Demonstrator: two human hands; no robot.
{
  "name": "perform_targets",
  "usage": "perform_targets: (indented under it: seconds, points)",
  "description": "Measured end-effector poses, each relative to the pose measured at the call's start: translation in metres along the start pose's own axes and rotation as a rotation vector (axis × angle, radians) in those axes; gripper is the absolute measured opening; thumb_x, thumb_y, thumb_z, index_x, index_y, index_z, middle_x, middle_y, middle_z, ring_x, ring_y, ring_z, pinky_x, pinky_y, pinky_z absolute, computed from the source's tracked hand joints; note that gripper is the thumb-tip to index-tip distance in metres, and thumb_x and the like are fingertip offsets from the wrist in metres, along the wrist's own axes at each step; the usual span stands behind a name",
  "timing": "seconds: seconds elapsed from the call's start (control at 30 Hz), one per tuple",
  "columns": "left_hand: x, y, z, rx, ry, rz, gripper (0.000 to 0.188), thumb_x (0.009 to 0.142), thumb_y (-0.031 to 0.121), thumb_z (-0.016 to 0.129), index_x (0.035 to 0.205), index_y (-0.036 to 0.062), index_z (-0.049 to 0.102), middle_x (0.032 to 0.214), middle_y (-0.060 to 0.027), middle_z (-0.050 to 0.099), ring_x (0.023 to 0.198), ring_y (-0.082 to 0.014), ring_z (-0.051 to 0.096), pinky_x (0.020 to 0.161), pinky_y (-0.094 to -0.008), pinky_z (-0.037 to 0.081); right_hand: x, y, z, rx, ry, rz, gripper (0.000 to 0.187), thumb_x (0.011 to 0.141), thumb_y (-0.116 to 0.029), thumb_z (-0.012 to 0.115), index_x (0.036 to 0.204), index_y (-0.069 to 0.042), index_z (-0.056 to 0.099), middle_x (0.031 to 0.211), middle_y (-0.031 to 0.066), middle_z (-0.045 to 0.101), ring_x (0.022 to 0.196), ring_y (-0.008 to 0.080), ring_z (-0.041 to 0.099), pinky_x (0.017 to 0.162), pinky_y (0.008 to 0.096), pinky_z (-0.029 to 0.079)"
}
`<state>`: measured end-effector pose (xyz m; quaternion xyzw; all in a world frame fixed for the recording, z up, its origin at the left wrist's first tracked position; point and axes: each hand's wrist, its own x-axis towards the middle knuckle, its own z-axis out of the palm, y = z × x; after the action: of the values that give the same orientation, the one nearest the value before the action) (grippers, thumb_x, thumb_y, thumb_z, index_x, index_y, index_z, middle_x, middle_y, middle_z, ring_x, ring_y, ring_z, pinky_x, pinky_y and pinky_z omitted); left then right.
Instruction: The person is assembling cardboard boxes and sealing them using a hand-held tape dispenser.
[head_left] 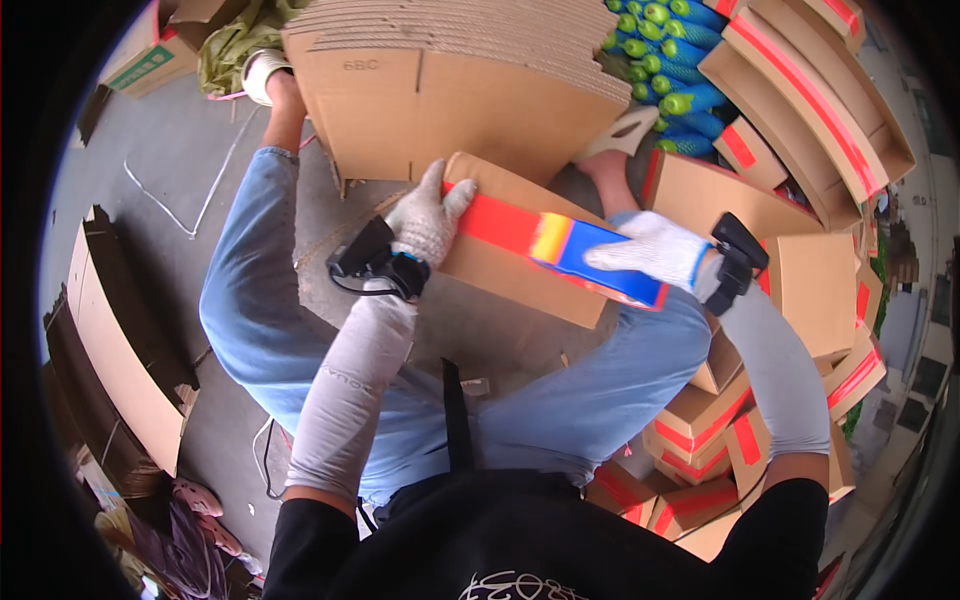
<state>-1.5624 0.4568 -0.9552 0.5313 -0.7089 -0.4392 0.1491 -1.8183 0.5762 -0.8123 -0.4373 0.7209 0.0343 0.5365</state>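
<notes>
A long brown cardboard box (540, 284) lies across between my knees, with a strip of red tape (492, 222) along its upper face. My left hand (428, 215), in a pale knit glove, grips the box's left end, fingers and thumb around its edge. Over the box's right half, my gloved right hand (645, 248) is closed on a blue and yellow tape dispenser (590, 262), slightly blurred. The dispenser sits at the end of the red strip and hides part of the box.
A stack of flattened cardboard boxes (470, 115) stands just ahead. At the right are many brown boxes with red tape (810, 290), several heaped beside my leg. Blue and green netted items (685, 75) lie at the far right. More cardboard (130, 345) lies on the left floor.
</notes>
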Motion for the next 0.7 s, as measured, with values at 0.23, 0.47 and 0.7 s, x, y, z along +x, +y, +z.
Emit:
perform_targets:
  seconds: [0.23, 0.47, 0.7]
  points:
    - [-0.005, -0.01, -0.002, 0.013, 0.031, 0.044, 0.069, 0.094, 0.054, 0.056, 0.143, 0.0072, 0.046, 0.12, -0.0293, 0.063, 0.116, -0.0411, 0.06, 0.098, -0.0428, 0.046, -0.031, 0.098, 0.022, -0.043, 0.145, 0.28, 0.052, 0.08, -0.052, 0.072, 0.096, -0.003, 0.076, 0.08, 0.0121, 0.073, 0.067, 0.0158, 0.068, 0.064, 0.0297, 0.052]
    - [0.005, -0.026, -0.022, -0.147, -0.036, 0.114, 0.058, 0.1, 0.037, 0.055, 0.142, -0.0008, 0.045, 0.131, -0.021, 0.06, 0.125, -0.0259, 0.055, 0.106, -0.034, 0.04, 0.067, 0.192, 0.083, 0.075, 0.311, -0.07, 0.062, 0.077, -0.061, 0.067, 0.099, -0.003, 0.073, 0.093, 0.0219, 0.071, 0.091, 0.035, 0.069, 0.08, 0.0407, 0.052]
    - [0.009, -0.06, -0.015, -0.41, 0.011, 0.082, 0.05, 0.102, 0.034, 0.054, 0.136, -0.0034, 0.049, 0.12, -0.0088, 0.061, 0.112, -0.0145, 0.055, 0.097, -0.0278, 0.044, 0.106, 0.17, 0.086, -0.093, 0.178, -0.03, 0.075, 0.075, -0.066, 0.067, 0.103, 0.003, 0.073, 0.103, 0.027, 0.069, 0.1, 0.0385, 0.067, 0.087, 0.0451, 0.05]
